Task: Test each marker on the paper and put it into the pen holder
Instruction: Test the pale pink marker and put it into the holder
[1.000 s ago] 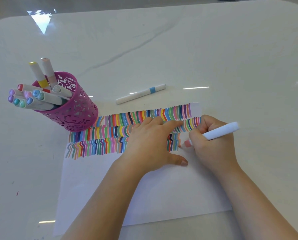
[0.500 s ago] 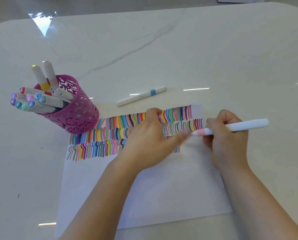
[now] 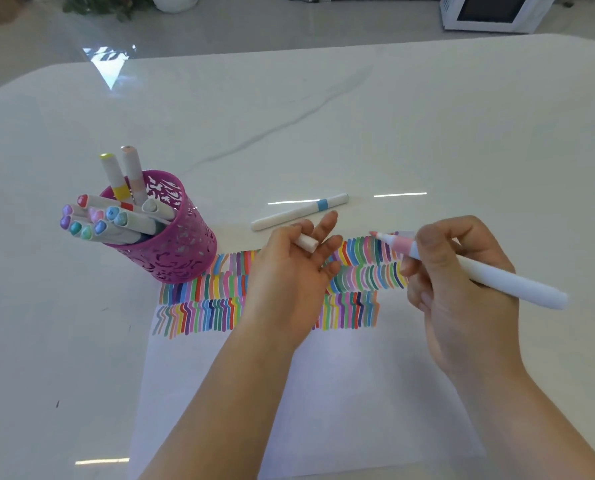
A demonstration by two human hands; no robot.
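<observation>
A white marker with a pink band [image 3: 510,280] is being gripped in the right hand [image 3: 455,289], with the fingers curled round its barrel and its bare tip pointed left above the white sheet of paper [image 3: 341,393] covered in coloured strokes. A small white cap [image 3: 307,242] is being pinched by the left hand [image 3: 289,282], left of that tip and apart from it. The magenta perforated metal pen holder [image 3: 178,251], filled with markers, is standing at the paper's far left corner. A white marker with a blue band [image 3: 299,212] is lying on the glossy white table [image 3: 427,133] just beyond the paper.

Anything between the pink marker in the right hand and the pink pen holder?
Yes: the left hand, holding a white cap, sits between the pink marker and the pen holder, whose mouth is crowded with leaning markers.
</observation>
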